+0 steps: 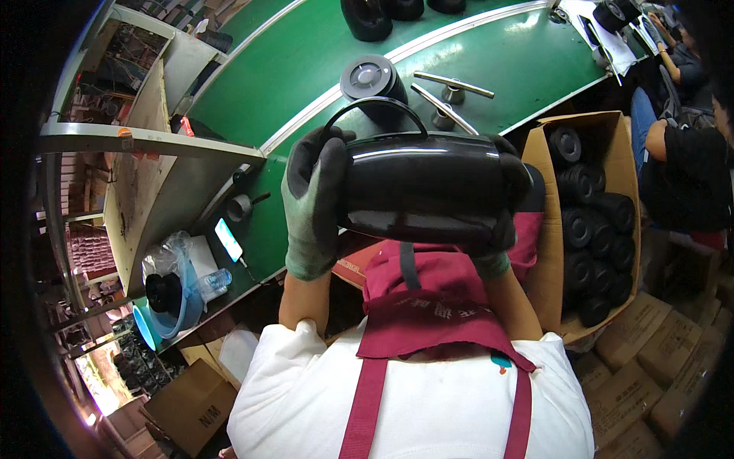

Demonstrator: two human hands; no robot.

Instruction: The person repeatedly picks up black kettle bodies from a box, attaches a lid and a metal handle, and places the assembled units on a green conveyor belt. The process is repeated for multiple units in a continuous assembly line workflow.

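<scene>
A glossy black jug (420,183) with a thin curved handle lies sideways in front of my chest, held between both hands. My left hand (312,203), in a grey-green glove with dark palm coating, is closed round its left end beside the handle. My right hand (506,199), gloved alike, grips the other end; some of its fingers are hidden behind the jug. Just beyond the jug, a black round piece with a disc-shaped top (370,78) stands on the green table (306,57). Two metal T-handled tools (454,86) stand right of it.
An open carton (547,252) full of black cylindrical pieces stands at my right. To the left are a lit phone (228,240), a plastic bottle (217,280) and a blue basin (191,298). Black vessels (365,19) stand at the far edge. Another person (688,164) sits far right.
</scene>
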